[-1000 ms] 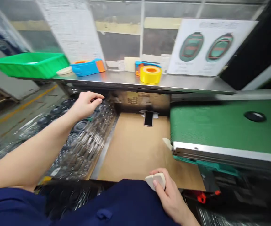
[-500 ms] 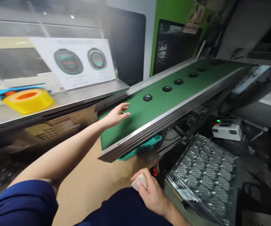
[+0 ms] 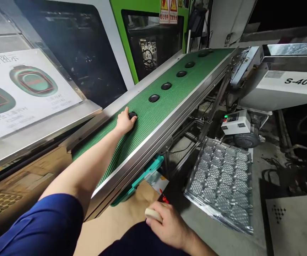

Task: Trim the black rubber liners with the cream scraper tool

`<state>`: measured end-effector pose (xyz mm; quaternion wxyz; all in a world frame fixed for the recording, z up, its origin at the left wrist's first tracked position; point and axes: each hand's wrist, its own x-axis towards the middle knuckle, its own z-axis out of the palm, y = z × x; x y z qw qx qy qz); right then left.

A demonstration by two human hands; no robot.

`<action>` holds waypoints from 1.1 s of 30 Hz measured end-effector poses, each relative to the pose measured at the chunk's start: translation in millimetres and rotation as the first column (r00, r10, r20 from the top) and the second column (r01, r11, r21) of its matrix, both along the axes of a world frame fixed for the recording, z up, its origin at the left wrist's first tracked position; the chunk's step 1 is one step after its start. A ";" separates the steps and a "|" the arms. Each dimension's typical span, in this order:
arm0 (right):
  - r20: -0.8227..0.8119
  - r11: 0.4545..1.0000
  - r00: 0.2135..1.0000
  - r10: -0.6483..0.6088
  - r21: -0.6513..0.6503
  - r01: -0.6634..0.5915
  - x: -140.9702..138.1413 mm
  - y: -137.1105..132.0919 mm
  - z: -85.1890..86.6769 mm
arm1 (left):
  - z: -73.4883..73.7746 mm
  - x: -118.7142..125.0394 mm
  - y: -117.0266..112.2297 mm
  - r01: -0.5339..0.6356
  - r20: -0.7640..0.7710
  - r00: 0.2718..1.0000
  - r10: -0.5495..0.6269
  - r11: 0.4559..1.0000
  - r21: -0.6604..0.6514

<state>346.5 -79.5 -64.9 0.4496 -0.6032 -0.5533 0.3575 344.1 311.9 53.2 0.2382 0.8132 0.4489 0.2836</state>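
Note:
My left hand reaches over the green conveyor belt, its fingers closed round a small black round part. Further up the belt lie several like it, the nearest being a black disc-shaped part with a raised rim. Low in front of my body, my right hand is wrapped round a cream-white rounded block. Most of that block is hidden by the fingers, so its kind does not show.
A clear plastic blister tray stack stands on the floor at right, near a small white control box. Below the belt's edge is a teal bin. A printed sheet leans at left. The belt has a raised metal rail.
My left hand has moved forward along the belt and closed on a black part. The view has swung to the right. My right hand keeps the cream-white block.

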 end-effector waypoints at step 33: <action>0.507 0.780 0.813 0.287 0.368 -0.505 -187.1 61.0 85.0 | -52.5 -382.5 -303.9 0.827 0.782 0.049 0.622 0.413 -0.380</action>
